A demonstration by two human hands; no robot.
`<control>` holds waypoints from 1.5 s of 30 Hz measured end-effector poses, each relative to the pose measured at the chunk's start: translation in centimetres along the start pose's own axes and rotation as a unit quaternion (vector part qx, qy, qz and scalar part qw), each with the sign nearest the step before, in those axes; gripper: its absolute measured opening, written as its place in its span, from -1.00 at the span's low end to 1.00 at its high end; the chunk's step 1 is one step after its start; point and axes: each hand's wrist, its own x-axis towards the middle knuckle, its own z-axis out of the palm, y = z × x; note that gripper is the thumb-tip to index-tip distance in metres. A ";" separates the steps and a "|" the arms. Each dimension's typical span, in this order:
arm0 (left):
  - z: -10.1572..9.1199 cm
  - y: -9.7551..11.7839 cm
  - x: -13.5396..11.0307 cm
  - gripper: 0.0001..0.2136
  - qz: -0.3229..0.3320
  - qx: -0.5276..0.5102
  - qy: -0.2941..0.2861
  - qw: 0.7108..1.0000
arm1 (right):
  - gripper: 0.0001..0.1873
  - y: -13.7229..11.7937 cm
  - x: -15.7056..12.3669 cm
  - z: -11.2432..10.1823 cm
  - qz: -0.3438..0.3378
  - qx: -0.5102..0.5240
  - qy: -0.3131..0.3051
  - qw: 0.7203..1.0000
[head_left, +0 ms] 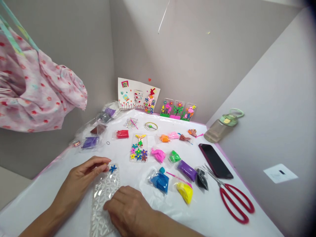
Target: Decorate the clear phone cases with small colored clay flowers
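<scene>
A clear textured plastic sheet [105,184] lies in front of me, with a blue clay flower [113,169] at its top end. My left hand [90,172] is closed in a pinch at the sheet's upper left, right beside the flower. A tiny yellowish bit shows at those fingertips, too small to name. Lower down, my right hand [129,207] rests over the sheet with its fingers curled together. Whatever is under or inside the right fingers is hidden. Just beyond the sheet lies a clear phone case [135,157] decorated with a clay rabbit and several clay flowers.
Clay packets spread rightward: blue [160,182], yellow [184,192], purple [187,170], black [202,178], green [174,156] and pink [158,154]. Red-handled scissors [234,204] lie near a phone [215,161] and a bottle [221,127]. Decorated cases [178,108] lean at the back wall.
</scene>
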 end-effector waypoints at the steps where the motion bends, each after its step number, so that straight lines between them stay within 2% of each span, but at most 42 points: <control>1: 0.1 0.1 0.0 -0.56 0.007 0.009 0.008 1.000 | -0.97 0.0 0.0 0.0 0.000 0.000 -0.001 1.000; 4: 0.2 0.3 0.0 -0.59 0.037 0.040 0.018 0.998 | -0.97 0.0 0.0 0.1 -0.001 -0.002 -0.003 1.000; 9: 0.3 0.6 0.5 -0.59 0.115 0.110 -0.001 0.987 | -0.96 0.0 0.0 0.0 0.002 -0.005 -0.008 1.000; 15: 0.5 -0.5 1.2 -0.69 0.177 0.120 -0.054 0.975 | -0.96 -0.1 0.1 -0.3 0.003 -0.007 -0.012 1.000; 25: 0.6 -1.6 1.7 -0.69 0.257 0.181 -0.040 0.949 | -0.99 -0.2 -0.1 -0.2 0.009 -0.005 -0.018 1.000; 39: 0.9 -2.1 2.2 -0.74 0.255 0.205 -0.064 0.943 | -0.96 -0.3 0.0 -0.6 0.013 0.000 -0.032 0.999; 45: 0.9 -2.1 2.1 -0.77 0.249 0.202 -0.060 0.945 | -0.96 -0.3 -0.1 -0.6 0.012 -0.006 -0.019 1.000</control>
